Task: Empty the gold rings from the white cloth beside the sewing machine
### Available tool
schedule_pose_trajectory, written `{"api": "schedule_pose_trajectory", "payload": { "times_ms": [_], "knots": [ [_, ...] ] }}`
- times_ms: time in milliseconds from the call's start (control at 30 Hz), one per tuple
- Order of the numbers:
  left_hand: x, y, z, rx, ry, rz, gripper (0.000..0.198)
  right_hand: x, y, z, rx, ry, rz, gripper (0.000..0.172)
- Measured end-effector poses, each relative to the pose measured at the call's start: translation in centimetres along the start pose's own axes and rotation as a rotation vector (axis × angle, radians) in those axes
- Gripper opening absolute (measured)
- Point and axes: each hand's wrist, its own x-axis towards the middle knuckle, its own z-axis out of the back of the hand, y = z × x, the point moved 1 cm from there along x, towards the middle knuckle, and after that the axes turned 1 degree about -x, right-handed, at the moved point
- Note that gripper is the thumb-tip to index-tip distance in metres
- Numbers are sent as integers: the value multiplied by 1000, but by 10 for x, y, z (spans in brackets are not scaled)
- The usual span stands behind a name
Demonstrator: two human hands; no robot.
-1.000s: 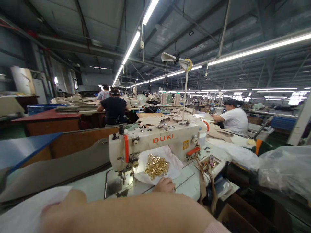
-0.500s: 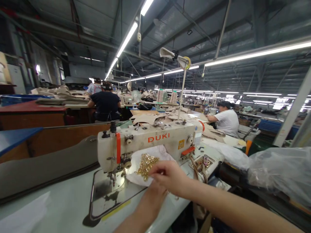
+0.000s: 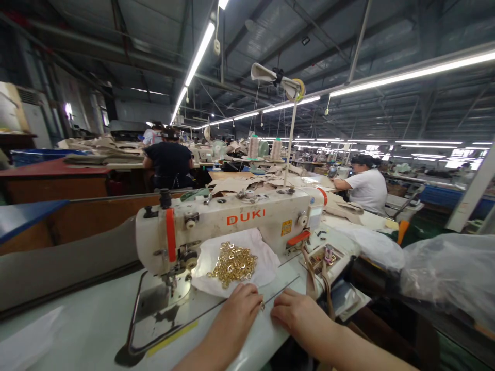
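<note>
My left hand (image 3: 240, 306) curls near the front edge of the sewing table (image 3: 96, 322), a small gold piece (image 3: 262, 305) at its fingertips; I cannot tell if it's pinched. My right hand (image 3: 296, 310), just beside, bends its fingers, grip hidden. Beyond, before the sewing machine (image 3: 211, 219), a gold heap (image 3: 234, 264) covers the middle of a white sheet (image 3: 266, 260): mostly left to handle, I judge.

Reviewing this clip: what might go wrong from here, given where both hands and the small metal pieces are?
The left hand is right by the near edge of the thin white sheet; a brush could tug it and scatter the pile of small gold metal pieces.

The single small gold metal piece at that hand's fingertips, beside the right hand, might slip away.

Stray pieces could slide toward the shiny metal needle plate.
</note>
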Motion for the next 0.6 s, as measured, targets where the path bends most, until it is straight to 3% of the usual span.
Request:
{"api": "schedule_pose_trajectory", "payload": {
  "times_ms": [133, 300, 433, 533, 600],
  "knots": [
    [1, -4, 2, 28, 26, 24, 16, 7, 1, 2, -141, 106, 77, 4],
    [1, -4, 2, 50, 34, 54, 17, 12, 1, 3, -177, 150, 85, 11],
    [0, -5, 4, 24, 25, 63, 19, 31, -13, 8, 21, 63, -89, 14],
    [-1, -5, 6, 4, 22, 69, 18, 63, -24, 10, 192, -75, -221, 20],
    [-2, -4, 5, 2, 24, 78, 18, 89, -28, 9, 225, -115, -234, 22]
  ]
}}
